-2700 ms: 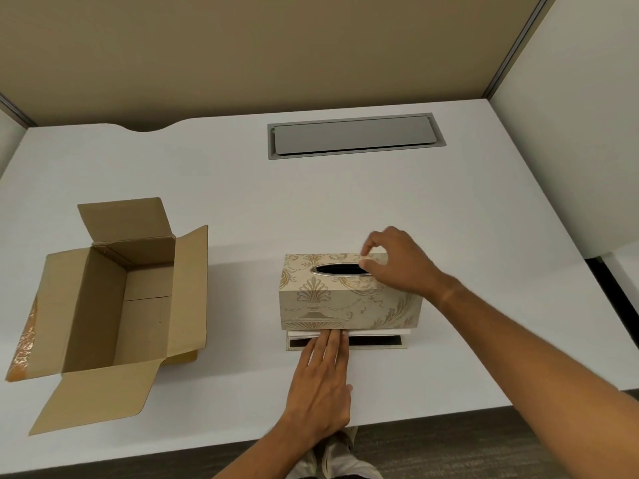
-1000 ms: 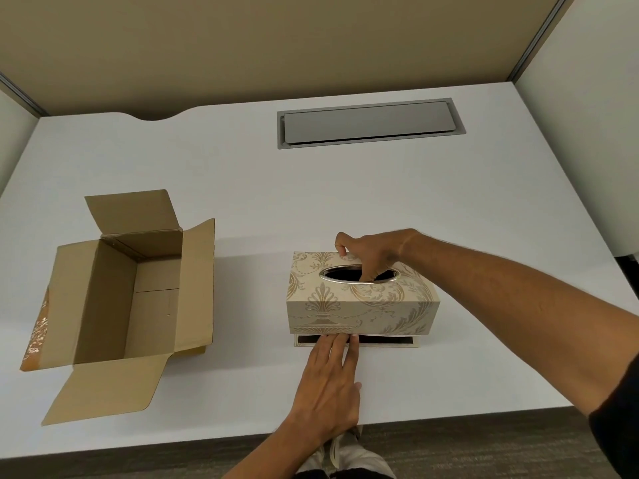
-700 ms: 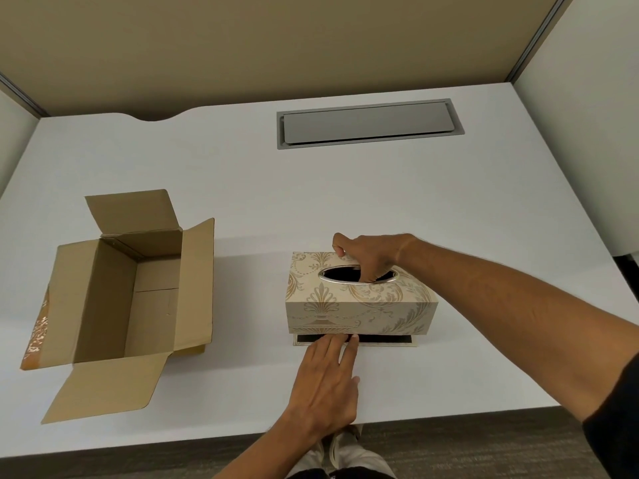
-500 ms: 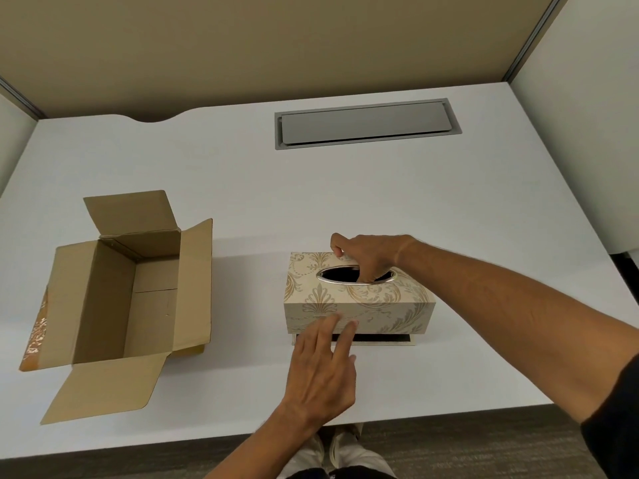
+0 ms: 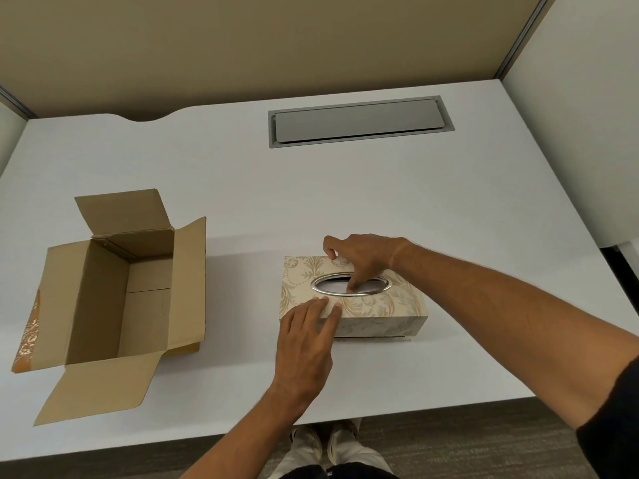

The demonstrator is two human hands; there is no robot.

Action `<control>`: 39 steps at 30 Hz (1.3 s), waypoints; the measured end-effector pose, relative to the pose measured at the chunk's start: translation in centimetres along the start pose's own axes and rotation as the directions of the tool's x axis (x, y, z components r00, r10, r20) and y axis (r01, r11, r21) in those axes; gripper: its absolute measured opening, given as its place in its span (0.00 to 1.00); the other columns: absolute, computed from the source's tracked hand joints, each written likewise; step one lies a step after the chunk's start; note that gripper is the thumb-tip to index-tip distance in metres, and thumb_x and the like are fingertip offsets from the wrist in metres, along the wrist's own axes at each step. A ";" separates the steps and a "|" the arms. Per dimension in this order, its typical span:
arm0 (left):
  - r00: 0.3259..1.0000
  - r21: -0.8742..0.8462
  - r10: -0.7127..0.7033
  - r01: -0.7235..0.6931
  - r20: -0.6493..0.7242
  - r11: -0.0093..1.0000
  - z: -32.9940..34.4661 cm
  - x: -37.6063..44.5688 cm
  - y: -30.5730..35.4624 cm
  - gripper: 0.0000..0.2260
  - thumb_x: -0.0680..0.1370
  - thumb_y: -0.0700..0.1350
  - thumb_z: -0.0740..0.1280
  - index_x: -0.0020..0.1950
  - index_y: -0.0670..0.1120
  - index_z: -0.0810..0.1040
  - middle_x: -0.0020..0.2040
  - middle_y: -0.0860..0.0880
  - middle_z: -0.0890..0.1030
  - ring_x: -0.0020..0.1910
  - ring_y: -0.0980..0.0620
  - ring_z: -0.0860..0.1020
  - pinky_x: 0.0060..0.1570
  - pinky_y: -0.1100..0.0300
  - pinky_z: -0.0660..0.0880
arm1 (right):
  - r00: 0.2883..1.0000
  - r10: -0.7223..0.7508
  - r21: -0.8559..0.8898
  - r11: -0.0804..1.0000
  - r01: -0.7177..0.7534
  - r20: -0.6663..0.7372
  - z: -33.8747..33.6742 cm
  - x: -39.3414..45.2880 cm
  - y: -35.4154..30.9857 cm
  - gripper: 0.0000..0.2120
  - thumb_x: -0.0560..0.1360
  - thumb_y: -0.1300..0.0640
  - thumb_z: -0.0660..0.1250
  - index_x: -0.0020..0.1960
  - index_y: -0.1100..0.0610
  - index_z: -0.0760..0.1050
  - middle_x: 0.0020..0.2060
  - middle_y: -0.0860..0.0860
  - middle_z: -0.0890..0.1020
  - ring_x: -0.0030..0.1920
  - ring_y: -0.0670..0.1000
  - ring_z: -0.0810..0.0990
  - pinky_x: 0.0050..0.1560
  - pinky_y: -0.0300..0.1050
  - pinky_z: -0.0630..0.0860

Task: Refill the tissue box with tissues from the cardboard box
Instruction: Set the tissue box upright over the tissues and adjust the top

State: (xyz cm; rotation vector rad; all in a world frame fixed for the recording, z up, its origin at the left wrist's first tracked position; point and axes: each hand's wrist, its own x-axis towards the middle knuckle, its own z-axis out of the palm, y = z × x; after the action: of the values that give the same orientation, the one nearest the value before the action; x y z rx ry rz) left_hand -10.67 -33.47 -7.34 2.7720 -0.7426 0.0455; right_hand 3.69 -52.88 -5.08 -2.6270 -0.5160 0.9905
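Note:
The cream and gold patterned tissue box point(image 5: 387, 309) sits on the white desk near its front edge. Pale tissue shows inside its silver-rimmed oval slot point(image 5: 332, 284). My right hand point(image 5: 359, 259) rests on the box's top with a finger reaching down into the slot and the thumb at the far edge. My left hand point(image 5: 306, 344) lies flat against the box's near left top edge, fingers extended. The brown cardboard box point(image 5: 114, 302) stands open at the left, and its inside looks empty.
A grey cable hatch point(image 5: 359, 122) is set into the white desk point(image 5: 484, 209) at the back. Beige partition walls close off the back and right. The desk's front edge runs just below my left wrist.
My left hand rose from the desk at the box's base onto its near top edge. The dark gap under the box has closed. My right hand stays at the slot.

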 end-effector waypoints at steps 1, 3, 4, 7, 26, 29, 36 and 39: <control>1.000 0.001 -0.007 0.007 0.011 1.000 0.0 0.0 0.0 0.30 0.59 0.40 0.81 0.60 0.44 0.80 0.57 0.39 0.81 0.54 0.39 0.79 0.52 0.47 0.77 | 1.000 0.001 -0.002 1.000 -0.001 -0.003 0.0 0.0 0.0 0.30 0.64 0.50 0.79 0.53 0.48 0.60 0.36 0.48 0.71 0.36 0.51 0.70 0.36 0.47 0.68; 0.999 0.007 -0.015 0.014 0.033 1.000 0.0 0.0 0.1 0.29 0.58 0.40 0.82 0.59 0.45 0.81 0.56 0.39 0.81 0.54 0.39 0.80 0.51 0.47 0.77 | 1.000 0.001 -0.009 1.000 -0.001 -0.006 0.2 -0.1 -0.2 0.30 0.64 0.50 0.79 0.53 0.47 0.60 0.36 0.48 0.71 0.36 0.51 0.70 0.37 0.48 0.68; 0.999 0.010 -0.016 0.016 0.040 1.000 -0.1 0.0 0.1 0.29 0.58 0.41 0.82 0.58 0.45 0.81 0.56 0.39 0.81 0.54 0.39 0.80 0.50 0.47 0.77 | 1.000 0.001 -0.014 1.000 -0.001 -0.006 0.3 -0.2 -0.2 0.31 0.64 0.49 0.79 0.52 0.47 0.59 0.36 0.48 0.71 0.36 0.51 0.70 0.37 0.48 0.68; 0.998 0.017 -0.022 0.021 0.056 1.000 -0.1 -0.1 0.3 0.28 0.57 0.40 0.82 0.56 0.45 0.82 0.55 0.39 0.82 0.53 0.39 0.80 0.49 0.48 0.77 | 1.000 0.006 -0.021 1.000 -0.006 -0.013 0.5 -0.3 -0.4 0.30 0.64 0.49 0.79 0.53 0.48 0.60 0.36 0.48 0.71 0.37 0.52 0.71 0.37 0.48 0.68; 0.996 0.028 -0.024 0.021 0.083 0.999 -0.1 -0.7 0.7 0.24 0.55 0.37 0.80 0.50 0.46 0.82 0.52 0.41 0.82 0.50 0.40 0.80 0.45 0.47 0.76 | 0.999 0.026 -0.071 0.997 -0.028 -0.025 1.0 -1.5 -2.0 0.26 0.66 0.54 0.77 0.51 0.48 0.60 0.36 0.47 0.70 0.36 0.50 0.71 0.31 0.44 0.63; 0.995 0.043 -0.023 0.019 0.095 0.999 0.1 -0.8 0.6 0.25 0.54 0.35 0.79 0.49 0.47 0.82 0.52 0.41 0.82 0.50 0.41 0.79 0.45 0.48 0.75 | 0.999 0.029 -0.072 0.997 -0.031 -0.025 1.0 -1.8 -2.2 0.26 0.66 0.54 0.76 0.51 0.48 0.60 0.36 0.47 0.70 0.36 0.51 0.71 0.31 0.45 0.63; 0.993 0.051 -0.016 0.010 0.117 0.999 0.2 -0.9 0.5 0.24 0.56 0.36 0.80 0.50 0.47 0.82 0.53 0.41 0.82 0.51 0.40 0.80 0.45 0.48 0.75 | 0.998 0.025 -0.042 0.999 -0.027 -0.050 1.3 -2.5 -2.4 0.23 0.67 0.56 0.73 0.54 0.49 0.61 0.34 0.48 0.71 0.34 0.50 0.70 0.31 0.45 0.63; 0.991 0.041 -0.005 -0.001 0.135 0.999 0.0 -1.0 0.3 0.25 0.57 0.40 0.81 0.53 0.46 0.82 0.53 0.41 0.82 0.51 0.41 0.80 0.46 0.48 0.76 | 0.992 0.028 0.019 0.999 -0.026 -0.121 2.0 -3.5 -2.4 0.23 0.68 0.56 0.71 0.58 0.50 0.64 0.39 0.50 0.76 0.37 0.51 0.72 0.39 0.47 0.67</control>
State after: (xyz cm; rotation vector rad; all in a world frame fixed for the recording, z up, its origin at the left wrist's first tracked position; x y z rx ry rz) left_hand -11.65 -33.25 -7.33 2.8369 -0.7797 -0.1298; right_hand -0.65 -51.98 -3.57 -2.6649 -0.4419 0.8327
